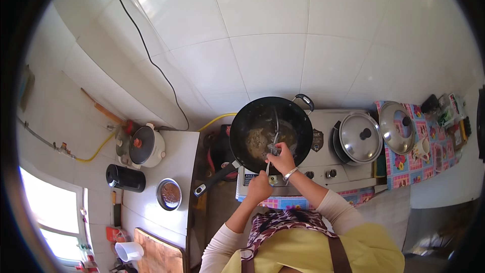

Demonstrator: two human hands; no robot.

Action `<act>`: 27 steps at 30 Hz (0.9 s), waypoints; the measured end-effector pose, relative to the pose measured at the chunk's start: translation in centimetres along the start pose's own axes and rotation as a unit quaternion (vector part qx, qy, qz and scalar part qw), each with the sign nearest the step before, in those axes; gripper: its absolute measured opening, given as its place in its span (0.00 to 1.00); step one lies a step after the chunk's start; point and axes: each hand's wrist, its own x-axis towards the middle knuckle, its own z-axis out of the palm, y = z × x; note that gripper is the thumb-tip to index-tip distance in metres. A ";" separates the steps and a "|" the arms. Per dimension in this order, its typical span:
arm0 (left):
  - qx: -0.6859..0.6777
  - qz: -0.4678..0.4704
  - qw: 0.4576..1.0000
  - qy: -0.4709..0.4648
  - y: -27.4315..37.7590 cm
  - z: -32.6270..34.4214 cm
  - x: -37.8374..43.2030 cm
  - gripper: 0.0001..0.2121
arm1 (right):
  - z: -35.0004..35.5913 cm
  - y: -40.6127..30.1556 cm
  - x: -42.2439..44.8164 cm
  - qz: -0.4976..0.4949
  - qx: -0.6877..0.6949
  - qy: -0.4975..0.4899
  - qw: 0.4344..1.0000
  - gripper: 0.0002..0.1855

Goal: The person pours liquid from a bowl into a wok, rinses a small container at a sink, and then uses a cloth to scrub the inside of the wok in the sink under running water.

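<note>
A black wok with a long handle and a loop handle sits on the stove, with brownish liquid or residue inside. My left hand is closed around the lower end of a long metal utensil that reaches across the wok. Over the wok's near side, my right hand holds a grey, mesh-like wad, perhaps a steel wool scourer, against that utensil. The utensil's far end is hard to make out.
On the stove, a lidded pan stands right of the wok. Further right, a glass-and-steel lid and a mug rest on patterned cloth. The left counter holds a rice cooker, a metal bowl and a wooden board.
</note>
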 end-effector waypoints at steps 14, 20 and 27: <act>-0.550 -0.093 0.825 -0.090 0.2 -0.6 -2.2 0.17 | -1.1 -0.8 2.0 0.014 0.116 0.005 0.993 0.12; -0.512 -0.115 0.849 -0.061 0.0 -0.8 -3.0 0.20 | -3.7 -2.4 5.0 -0.330 -0.287 0.009 0.899 0.11; -0.480 -0.090 0.861 -0.141 -0.5 -1.4 -4.8 0.21 | -3.3 -1.8 8.2 -0.382 -0.354 -0.156 0.839 0.07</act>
